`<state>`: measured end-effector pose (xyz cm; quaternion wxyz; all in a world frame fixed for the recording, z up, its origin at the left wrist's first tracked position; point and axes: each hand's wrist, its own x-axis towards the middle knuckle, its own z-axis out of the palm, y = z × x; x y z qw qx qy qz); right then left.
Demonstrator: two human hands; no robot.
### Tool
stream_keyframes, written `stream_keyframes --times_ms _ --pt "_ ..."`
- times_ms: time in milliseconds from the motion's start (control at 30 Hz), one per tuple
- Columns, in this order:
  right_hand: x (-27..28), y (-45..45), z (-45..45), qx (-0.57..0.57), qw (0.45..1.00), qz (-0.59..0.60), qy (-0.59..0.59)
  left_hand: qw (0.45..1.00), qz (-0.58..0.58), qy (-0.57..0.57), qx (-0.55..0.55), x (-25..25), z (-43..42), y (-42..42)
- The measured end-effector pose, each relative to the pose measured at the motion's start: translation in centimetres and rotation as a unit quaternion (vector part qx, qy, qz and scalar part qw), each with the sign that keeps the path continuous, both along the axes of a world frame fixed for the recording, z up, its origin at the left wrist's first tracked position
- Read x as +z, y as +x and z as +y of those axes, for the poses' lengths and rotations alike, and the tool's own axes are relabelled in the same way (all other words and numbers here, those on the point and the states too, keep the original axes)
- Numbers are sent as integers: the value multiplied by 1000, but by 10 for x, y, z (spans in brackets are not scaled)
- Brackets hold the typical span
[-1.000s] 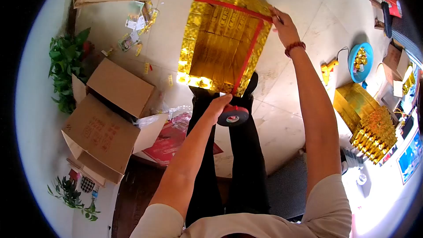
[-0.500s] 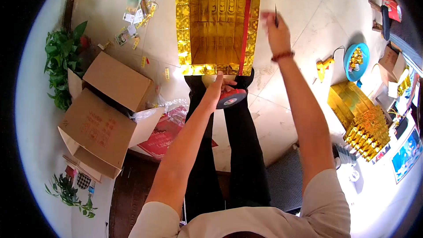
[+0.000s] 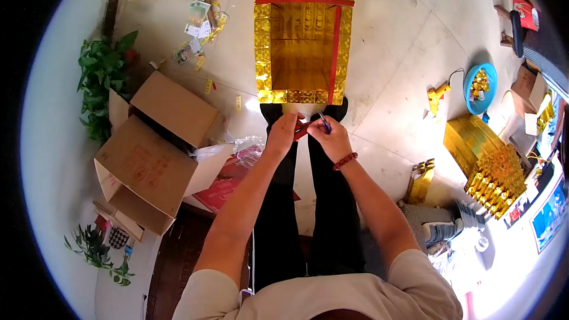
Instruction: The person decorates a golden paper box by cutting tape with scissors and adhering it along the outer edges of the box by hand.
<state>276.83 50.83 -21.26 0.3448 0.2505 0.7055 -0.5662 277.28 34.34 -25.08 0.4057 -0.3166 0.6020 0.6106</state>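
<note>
My left hand (image 3: 284,134) grips a roll of red tape (image 3: 300,131), seen nearly edge-on above my legs. Beside it, my right hand (image 3: 333,141) pinches at the tape's right end while a slim dark tool (image 3: 324,122) sticks up between its fingers. The exact kind of tool does not show. Just beyond both hands stands an open gold box (image 3: 264,47) with a hollow gold inside. Red strips (image 3: 335,53) run along its far and right rims; the left and near rims show patterned gold. Neither hand touches the box.
Cardboard boxes (image 3: 148,169) stand at the left near a leafy plant (image 3: 98,80). On the right are a yellow glue gun (image 3: 437,99), a blue basin (image 3: 472,104) with gold pieces, and a gold folded stack (image 3: 468,139). Paper scraps (image 3: 198,29) lie at upper left.
My right hand has come down and inward from right of the box to meet my left hand, the dark tool still in it. The tape roll has turned from showing its flat side to nearly edge-on.
</note>
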Motion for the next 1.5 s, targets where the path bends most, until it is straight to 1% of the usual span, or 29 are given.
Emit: stream_keyframes --times_ms 33,100,167,233,300,367,400,433,500,533,600,633,700,733,767,800,833,867,900,967,1000,1033,1133,1267,1333,1367,1400,1467,1500 --pt "2 -1 0 4 1000 -8 -3 999 26 -12 -21 3 -1 0" --pt "2 0 -1 14 1000 -5 -9 998 35 -30 -35 9 -3 0" --pt "5 0 -2 25 1000 -2 -14 998 -46 31 -27 19 -7 -2" --pt "10 0 -6 39 998 41 -7 998 -25 20 -51 36 -9 -4" --pt "18 -1 -9 38 998 45 -21 997 -6 11 -77 48 -14 -4" --pt "21 0 -13 52 997 56 -1 994 -60 48 -79 52 -20 -3" --pt "20 0 -13 52 997 52 -13 995 -20 26 -90 56 -21 1" --pt "20 -1 -13 55 997 56 -14 996 -16 26 -88 60 -24 1" --pt "17 -4 -13 49 998 32 -17 984 -48 39 -170 67 -35 0" --pt "17 -6 -13 53 998 34 -17 983 -71 104 -132 74 -37 -4" --pt "14 -12 -14 90 991 101 8 981 -58 111 -146 80 -42 -3" --pt "13 -16 -15 97 990 101 8 979 -48 116 -162 81 -45 0" --pt "9 -25 -18 149 985 83 -7 981 -37 115 -150 72 -49 13" --pt "5 -28 -21 207 972 109 18 988 -33 93 -117 71 -48 15" --pt "4 -28 -25 213 971 108 20 994 -29 70 -84 70 -46 17" --pt "2 -27 -29 234 962 130 61 994 -29 73 -78 68 -43 19" --pt "3 -28 -33 255 949 153 102 995 -3 -26 -96 74 -37 14" --pt "1 -29 -35 263 947 152 103 986 20 -126 -112 76 -33 13" --pt "-1 -33 -38 257 950 141 103 987 18 -124 -103 71 -31 17" --pt "-4 -40 -43 260 951 130 105 979 88 -182 -35 64 -27 21" --pt "-5 -42 -45 249 954 141 94 970 111 -203 -72 62 -31 24" --pt "-4 -45 -49 238 956 152 82 971 109 -201 -64 63 -33 22" --pt "6 -49 -62 281 935 187 113 906 238 -329 -119 70 -37 24" --pt "12 -52 -77 322 906 227 151 902 221 -361 -84 75 -32 26" --pt "15 -54 -80 325 904 235 148 917 203 -341 -35 76 -32 26" --pt "15 -55 -80 324 903 243 144 918 202 -341 -33 73 -33 27" --pt "13 -55 -80 326 903 242 144 928 202 -311 -8 70 -35 29" --pt "9 -58 -80 251 938 226 78 938 203 -280 17 71 -41 29" --pt "8 -59 -79 250 938 225 81 929 234 -285 15 73 -43 29"
